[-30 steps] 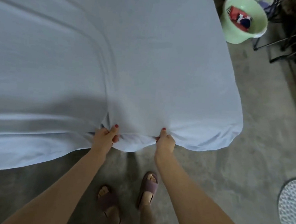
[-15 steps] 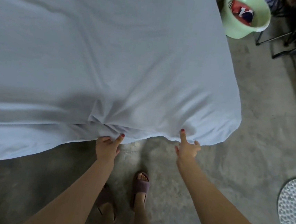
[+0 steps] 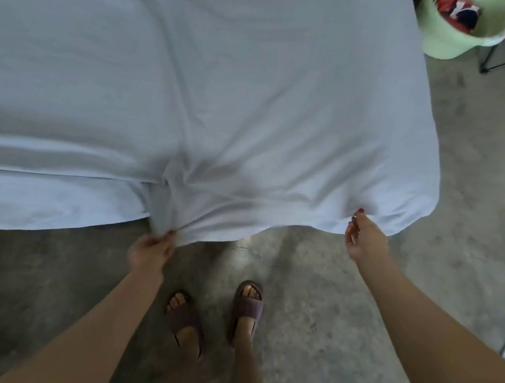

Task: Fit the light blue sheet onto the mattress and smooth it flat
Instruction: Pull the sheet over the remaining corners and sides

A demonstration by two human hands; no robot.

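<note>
Concrete floor (image 3: 312,289) | green bucket (image 3: 450,40): red-blue cloth (image 3: 456,10) | left fingers (image 3: 160,241) pinch sheet (image 3: 254,99) | right fingers (image 3: 355,219) loose

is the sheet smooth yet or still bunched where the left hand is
Bunched: the light blue sheet gathers into folds fanning from the left hand.

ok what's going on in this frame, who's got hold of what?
A person stands at the edge of a bed, fitting a light blue sheet over the mattress. The left hand grips a bunched fold of the sheet's hanging edge, with creases fanning up from that spot. The right hand is out near the corner, fingers loosely curled at the hem; whether it actually holds cloth is unclear. The sheet is draped but not yet smooth. A green basin sits on the floor beyond the corner.
</note>
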